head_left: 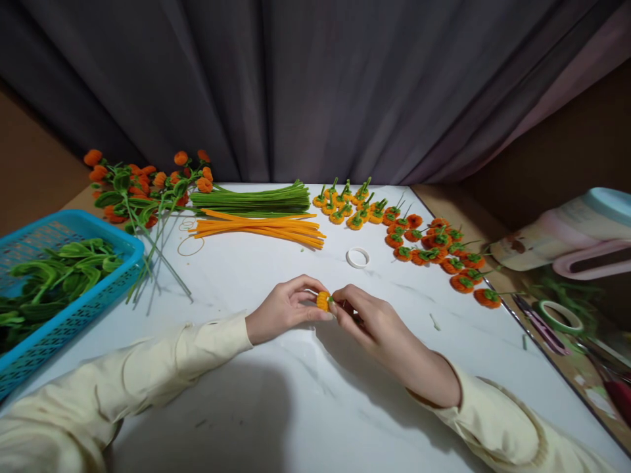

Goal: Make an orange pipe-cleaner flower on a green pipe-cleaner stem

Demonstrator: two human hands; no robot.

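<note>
Between the fingers of my left hand (290,309) is a small yellow pipe-cleaner pumpkin (323,301), gripped by thumb and fingertips. My right hand (369,318) pinches at the green stem on the pumpkin's right side, its fingertips partly hiding it. Beyond my hands lie a bundle of orange pipe cleaners (256,228) and a bundle of green pipe cleaners (251,200). Yellow pumpkins with green stems (355,220) stand at the back, and orange pumpkins with green tops (462,283) spread to the right. A white roll of tape (357,257) lies just past my right hand.
A blue basket (131,253) with green pipe-cleaner leaves stands at left, near orange-flowered stems (158,190). Rubber bands (190,246) lie beside the bundles. At right are a large cup with a handle (566,230), pink-handled scissors (542,328) and green tape (559,318). A curtain (315,92) hangs behind.
</note>
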